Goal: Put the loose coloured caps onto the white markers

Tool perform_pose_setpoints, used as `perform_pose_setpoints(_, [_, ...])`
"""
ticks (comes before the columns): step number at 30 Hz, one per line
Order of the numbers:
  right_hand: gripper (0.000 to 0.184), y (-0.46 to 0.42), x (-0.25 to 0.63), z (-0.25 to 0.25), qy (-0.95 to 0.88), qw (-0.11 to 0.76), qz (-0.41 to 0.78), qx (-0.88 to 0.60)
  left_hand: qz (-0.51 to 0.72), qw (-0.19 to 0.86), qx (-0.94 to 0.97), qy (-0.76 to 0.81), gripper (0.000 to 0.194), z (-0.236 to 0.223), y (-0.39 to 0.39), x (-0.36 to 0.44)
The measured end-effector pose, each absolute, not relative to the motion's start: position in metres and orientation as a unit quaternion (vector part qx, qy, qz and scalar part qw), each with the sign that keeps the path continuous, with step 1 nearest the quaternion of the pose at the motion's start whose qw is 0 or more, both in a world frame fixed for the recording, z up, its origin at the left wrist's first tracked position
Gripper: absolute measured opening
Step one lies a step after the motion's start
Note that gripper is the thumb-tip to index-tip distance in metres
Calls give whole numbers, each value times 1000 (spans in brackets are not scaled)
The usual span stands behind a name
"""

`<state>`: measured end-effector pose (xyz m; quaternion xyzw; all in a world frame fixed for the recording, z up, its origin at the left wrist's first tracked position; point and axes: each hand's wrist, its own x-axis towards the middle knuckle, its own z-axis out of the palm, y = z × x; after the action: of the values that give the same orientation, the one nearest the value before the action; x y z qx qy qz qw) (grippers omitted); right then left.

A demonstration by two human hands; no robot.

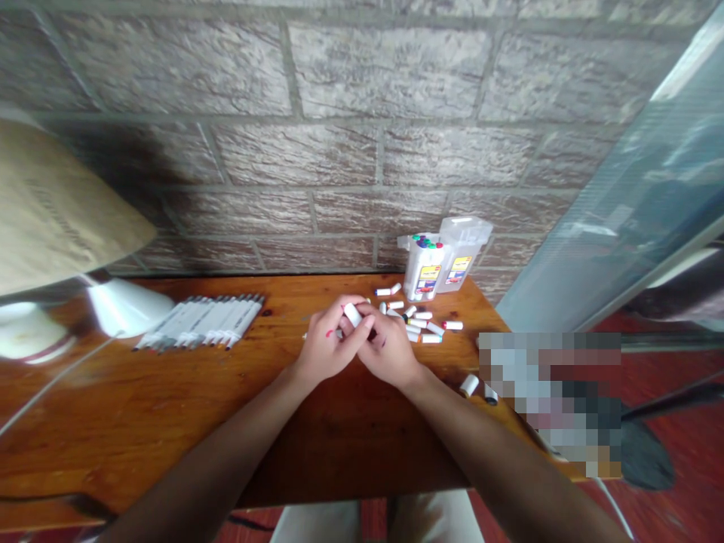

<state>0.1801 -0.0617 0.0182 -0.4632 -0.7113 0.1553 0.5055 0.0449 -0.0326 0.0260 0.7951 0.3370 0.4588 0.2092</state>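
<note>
My left hand and my right hand meet over the middle of the wooden table. Both are closed, with fingers curled round a short white marker cap that pokes out at the top between them. Its lower part is hidden by the fingers. Red marks show on the left hand and a dark mark on the right. Just beyond my right hand, several short white cap-like pieces with coloured ends lie scattered. To the left, white markers lie side by side in a neat row.
A clear plastic case with several coloured-tipped pens stands at the back right against the brick wall. Two small jars sit near the right edge. A lamp and a white cup-like thing stand at the left.
</note>
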Motion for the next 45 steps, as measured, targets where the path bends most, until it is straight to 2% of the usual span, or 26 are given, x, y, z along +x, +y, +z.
perform_pose_setpoints(7, [26,-62,181,18,-660,550,143,-492,475,205,778,356,30,28,-33,47])
perform_pose_setpoints(21, [32,-64,180,20,-652,554,174,-488,458,224,791,338,29,27,-30,43])
perform_pose_setpoints(29, [29,-68,177,25,-653,561,196,-469,453,241,795,323,25,25,-29,43])
perform_pose_setpoints(38, [23,-64,178,16,-687,587,127,-409,503,204,787,294,21,23,-29,47])
perform_pose_setpoints(45, [19,-63,181,14,-711,563,143,-395,500,205,788,295,21,19,-27,47])
